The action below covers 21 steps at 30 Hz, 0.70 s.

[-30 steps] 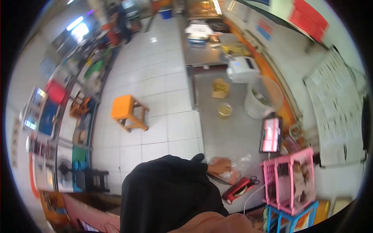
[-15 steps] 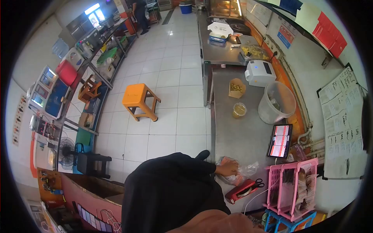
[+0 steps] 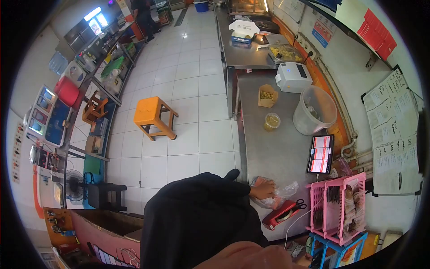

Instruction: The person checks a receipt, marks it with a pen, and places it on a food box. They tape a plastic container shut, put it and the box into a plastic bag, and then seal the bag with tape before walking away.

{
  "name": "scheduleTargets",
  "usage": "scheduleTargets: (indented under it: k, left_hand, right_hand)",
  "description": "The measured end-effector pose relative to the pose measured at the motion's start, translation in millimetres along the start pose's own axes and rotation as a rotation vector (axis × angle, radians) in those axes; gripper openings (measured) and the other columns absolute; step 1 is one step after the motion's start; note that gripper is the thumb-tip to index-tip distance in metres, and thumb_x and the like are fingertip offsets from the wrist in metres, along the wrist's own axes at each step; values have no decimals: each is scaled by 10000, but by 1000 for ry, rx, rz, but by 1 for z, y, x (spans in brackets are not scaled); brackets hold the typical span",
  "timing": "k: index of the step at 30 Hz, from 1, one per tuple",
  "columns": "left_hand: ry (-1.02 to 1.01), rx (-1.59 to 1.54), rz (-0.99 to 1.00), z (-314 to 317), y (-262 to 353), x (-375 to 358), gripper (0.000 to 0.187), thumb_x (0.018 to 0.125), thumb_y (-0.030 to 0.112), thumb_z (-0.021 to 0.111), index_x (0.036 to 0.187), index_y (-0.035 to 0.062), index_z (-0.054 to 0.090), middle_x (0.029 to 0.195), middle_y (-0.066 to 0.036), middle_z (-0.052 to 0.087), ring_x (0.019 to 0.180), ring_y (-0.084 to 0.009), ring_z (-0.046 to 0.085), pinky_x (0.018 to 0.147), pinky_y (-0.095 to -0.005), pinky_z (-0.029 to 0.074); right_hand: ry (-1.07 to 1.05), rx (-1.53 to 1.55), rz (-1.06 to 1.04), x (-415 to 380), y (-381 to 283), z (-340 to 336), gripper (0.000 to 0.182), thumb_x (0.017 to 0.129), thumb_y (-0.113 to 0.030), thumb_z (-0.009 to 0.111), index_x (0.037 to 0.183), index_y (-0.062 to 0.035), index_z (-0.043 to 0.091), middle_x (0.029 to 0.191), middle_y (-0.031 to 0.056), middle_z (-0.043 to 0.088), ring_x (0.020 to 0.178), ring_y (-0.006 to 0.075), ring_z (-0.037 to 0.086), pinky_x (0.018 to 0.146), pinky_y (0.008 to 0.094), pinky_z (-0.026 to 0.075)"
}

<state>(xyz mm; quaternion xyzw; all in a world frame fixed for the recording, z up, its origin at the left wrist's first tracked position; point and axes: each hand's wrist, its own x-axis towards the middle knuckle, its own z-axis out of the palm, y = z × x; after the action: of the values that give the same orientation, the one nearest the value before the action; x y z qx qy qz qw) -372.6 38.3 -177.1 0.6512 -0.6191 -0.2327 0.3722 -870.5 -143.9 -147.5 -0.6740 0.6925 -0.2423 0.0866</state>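
My right hand (image 3: 264,190) reaches from a black sleeve onto the near end of a steel counter (image 3: 273,152). Its fingers are curled over a crumpled clear plastic bag (image 3: 285,192) with something orange-pink inside. A red tape dispenser (image 3: 278,216) lies just beside the bag, with black-handled scissors (image 3: 299,206) at its end. My left hand is out of sight; my black clothing fills the lower middle of the view, and a blurred skin-coloured shape sits at the bottom edge.
Further along the counter stand a tablet (image 3: 320,154), a lidded cup (image 3: 271,121), a white bucket (image 3: 313,110), an open paper food box (image 3: 267,95) and a white printer (image 3: 292,76). A pink rack (image 3: 340,201) is on the right. An orange stool (image 3: 152,116) stands on the tiled floor. A person (image 3: 143,18) works far back.
My head has shifted, so the counter appears sharper and further right. My right hand stays on the plastic bag, its fingers moved slightly over it.
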Motion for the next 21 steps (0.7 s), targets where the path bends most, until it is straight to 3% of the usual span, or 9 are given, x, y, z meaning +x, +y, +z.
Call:
scheduleTargets:
  k: [3,6,10,12,13,16,18,20,21]
  left_hand:
    - [-41,-12,-12,-10,5,0,193,786,321,596,752,182,725,937,-46,612,1016,-286,472,866,-438,343]
    - [38,85,234,-8,3,1,160,735,243,609,769,137,723,927,-80,609,1001,-302,500,860,-428,370]
    - [58,33,352,-23,5,7,259,623,158,667,877,113,698,942,-97,587,926,-326,537,809,-408,426]
    - [16,29,381,-19,-4,11,255,637,144,669,885,86,679,933,-88,595,904,-307,558,780,-394,457]
    - [-42,-11,383,-40,12,13,220,666,132,656,873,61,669,921,-86,607,896,-291,571,767,-389,474]
    - [-63,13,434,-53,22,14,202,676,133,650,869,77,674,959,-61,627,907,-264,589,752,-349,486]
    - [-45,86,288,-56,25,11,174,687,129,648,854,98,683,963,-44,650,931,-259,603,773,-353,493]
    - [-34,78,310,-64,35,12,166,689,124,647,848,99,686,943,-42,658,918,-265,611,770,-357,497]
    - [-8,71,319,-67,41,14,158,690,120,647,841,99,688,923,-39,667,906,-270,619,766,-361,500]
  right_hand:
    - [21,-45,-24,-4,-30,-23,214,812,-170,613,990,-66,668,831,170,677,727,313,641,646,425,498]
    - [91,-9,-198,2,-16,-36,183,804,-119,655,926,13,689,888,169,695,802,319,672,739,389,525]
    - [144,174,-99,1,-84,-72,240,872,-158,654,1046,3,690,999,126,705,859,218,677,783,325,521]
    - [221,319,-140,-9,-168,-91,237,898,-142,626,1070,11,684,1014,140,699,871,198,666,794,310,519]
    - [161,615,-1,-15,-206,-87,225,904,-120,613,1075,8,683,1001,125,700,889,187,654,808,309,515]
    - [73,897,-96,-39,-247,-11,128,900,-47,589,963,12,684,977,92,694,816,153,646,739,278,527]
    - [-236,1154,-33,-78,-301,25,123,890,-56,601,960,-3,688,946,83,691,816,151,637,735,261,505]
    - [-470,1111,24,-115,-312,85,125,832,-18,625,936,-9,694,922,85,690,842,165,644,747,285,497]
    - [-510,1041,-112,-127,-313,102,158,775,2,628,918,-5,694,935,91,688,883,186,635,802,306,487]
